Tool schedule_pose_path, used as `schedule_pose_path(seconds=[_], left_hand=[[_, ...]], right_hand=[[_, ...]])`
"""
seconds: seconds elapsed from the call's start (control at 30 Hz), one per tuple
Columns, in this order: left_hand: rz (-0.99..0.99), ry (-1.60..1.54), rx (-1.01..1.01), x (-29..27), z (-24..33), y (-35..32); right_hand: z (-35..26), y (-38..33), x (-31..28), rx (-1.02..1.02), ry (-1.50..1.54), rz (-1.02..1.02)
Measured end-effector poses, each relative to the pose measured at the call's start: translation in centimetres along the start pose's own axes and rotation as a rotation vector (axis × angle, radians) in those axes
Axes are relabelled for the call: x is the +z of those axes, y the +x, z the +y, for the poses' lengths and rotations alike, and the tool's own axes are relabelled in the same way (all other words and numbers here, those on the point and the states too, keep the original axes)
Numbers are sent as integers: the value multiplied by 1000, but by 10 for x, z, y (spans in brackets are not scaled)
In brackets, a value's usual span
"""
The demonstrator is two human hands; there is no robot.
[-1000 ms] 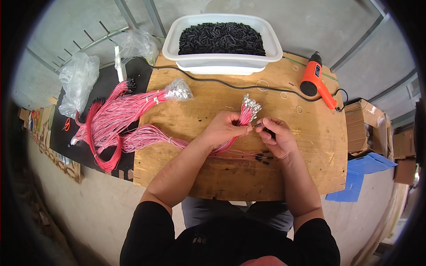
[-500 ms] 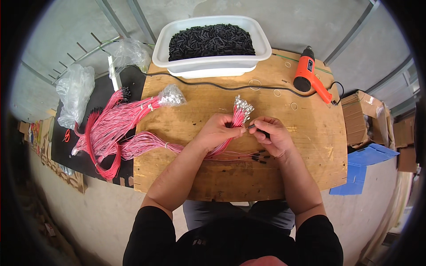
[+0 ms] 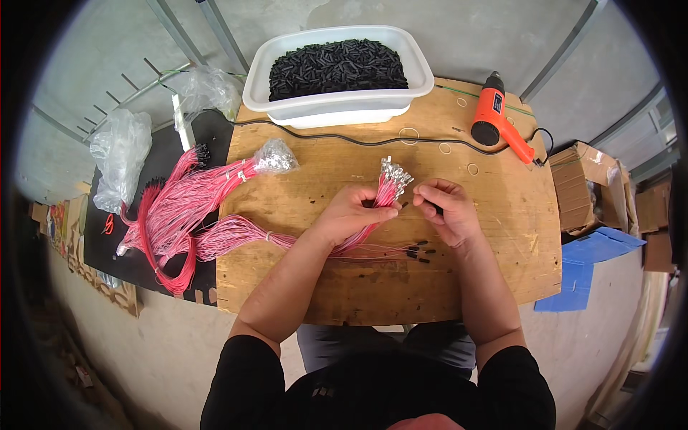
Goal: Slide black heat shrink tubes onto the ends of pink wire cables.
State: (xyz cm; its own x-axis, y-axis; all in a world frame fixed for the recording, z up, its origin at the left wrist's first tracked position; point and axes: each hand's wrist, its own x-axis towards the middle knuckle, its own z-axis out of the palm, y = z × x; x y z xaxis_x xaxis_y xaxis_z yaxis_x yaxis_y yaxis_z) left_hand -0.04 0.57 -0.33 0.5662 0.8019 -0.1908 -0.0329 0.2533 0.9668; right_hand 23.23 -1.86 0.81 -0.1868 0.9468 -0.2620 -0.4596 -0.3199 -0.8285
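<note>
A white plastic tub (image 3: 340, 109) at top centre holds short black tubes (image 3: 338, 69). Mid-frame, the left hand (image 3: 351, 213) grasps a pink wire bundle (image 3: 385, 192) slanting diagonally, metal terminals (image 3: 395, 173) toward upper right; the right hand (image 3: 450, 213) curls its fingers around a black piece (image 3: 435, 208).

I can read no words or numbers from where I sit. Taking the tub (image 3: 421, 87) as my landmark, I see a small dark label (image 3: 497, 104) with pale marks on the orange heat gun (image 3: 489, 115), to the tub's right; the marks are too small for me to make out. Well below the tub in my view, the black shirt (image 3: 373, 383) carries a little whitish emblem (image 3: 323, 392) of short bars side by side on its front, too blurred for me to tell whether they form letters.
</note>
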Motion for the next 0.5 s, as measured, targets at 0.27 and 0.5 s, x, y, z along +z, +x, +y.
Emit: schedule_pose_path(seconds=[0.27, 0.5], left_hand=[[24, 6, -2, 0, -2, 3], [26, -2, -29, 3, 2, 1]], right_hand=[[13, 0, 8, 14, -135, -32], [16, 0, 9, -32, -154, 5]])
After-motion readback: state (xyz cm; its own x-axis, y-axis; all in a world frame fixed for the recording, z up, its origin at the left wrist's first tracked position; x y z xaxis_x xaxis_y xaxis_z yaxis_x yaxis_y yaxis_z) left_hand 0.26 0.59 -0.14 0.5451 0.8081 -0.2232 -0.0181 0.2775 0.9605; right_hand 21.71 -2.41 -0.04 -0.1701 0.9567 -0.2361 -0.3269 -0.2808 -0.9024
